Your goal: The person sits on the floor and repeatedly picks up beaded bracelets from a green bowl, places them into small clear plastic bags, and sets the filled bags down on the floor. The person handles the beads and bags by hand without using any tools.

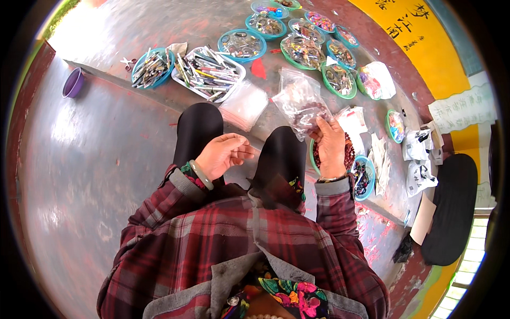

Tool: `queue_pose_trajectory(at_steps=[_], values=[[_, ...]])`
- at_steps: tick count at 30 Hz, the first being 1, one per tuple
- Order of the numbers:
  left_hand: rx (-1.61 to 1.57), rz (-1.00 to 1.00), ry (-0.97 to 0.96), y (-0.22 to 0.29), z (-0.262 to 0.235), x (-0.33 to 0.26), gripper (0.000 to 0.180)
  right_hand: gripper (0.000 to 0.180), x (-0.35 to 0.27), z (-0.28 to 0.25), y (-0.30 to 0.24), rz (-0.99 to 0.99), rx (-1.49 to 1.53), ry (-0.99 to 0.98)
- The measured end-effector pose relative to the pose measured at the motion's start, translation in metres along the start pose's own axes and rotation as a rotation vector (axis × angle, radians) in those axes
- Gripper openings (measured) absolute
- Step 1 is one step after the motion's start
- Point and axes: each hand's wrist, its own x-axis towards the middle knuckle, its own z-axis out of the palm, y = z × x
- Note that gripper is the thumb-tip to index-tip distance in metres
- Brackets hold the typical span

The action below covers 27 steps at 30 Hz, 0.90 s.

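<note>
My right hand (330, 144) pinches the lower edge of a clear plastic bag (298, 95) between thumb and fingers. Dark red bead-like pieces show through the bag's film. Under that hand stands a green-rimmed basin (312, 159) of dark red beads, partly hidden by my hand and wrist. Above my left thigh, my left hand (222, 155) is held palm inward, its fingers loosely bent with no object visible in them. A stack of clear flat bags (245, 105) lies on the floor beyond my knees, between my two hands.
A white tray of pens (232, 98) and a blue basin of pens (171, 72) stand ahead. Several basins of small wrapped items, one a blue basin (261, 53), cluster farther right. Scissors (127, 64) and a purple bucket (74, 83) are left; white bags (421, 178) are right.
</note>
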Motion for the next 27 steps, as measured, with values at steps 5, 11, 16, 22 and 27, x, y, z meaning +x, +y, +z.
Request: queue_pose_trajectory(at_steps=[5, 11, 16, 22, 27], values=[[0.088, 0.109, 0.071, 0.012, -0.002, 0.008, 0.015, 0.019, 0.05, -0.056, 0.016, 0.075, -0.079, 0.152], [0.359, 0.027, 0.072, 0.004, -0.001, 0.027, 0.014, 0.013, 0.129, -0.113, 0.053, 0.161, -0.04, 0.256], [0.422, -0.034, 0.066, 0.008, -0.001, 0.043, 0.016, 0.01, 0.215, -0.132, 0.068, 0.09, 0.126, 0.263], [0.377, -0.129, 0.036, 0.009, -0.001, 0.053, 0.017, 0.012, 0.307, -0.141, 0.107, 0.1, 0.378, 0.359], [0.329, -0.173, 0.043, 0.015, 0.0, 0.061, 0.016, 0.014, 0.339, -0.182, 0.194, 0.381, 0.369, 0.631]])
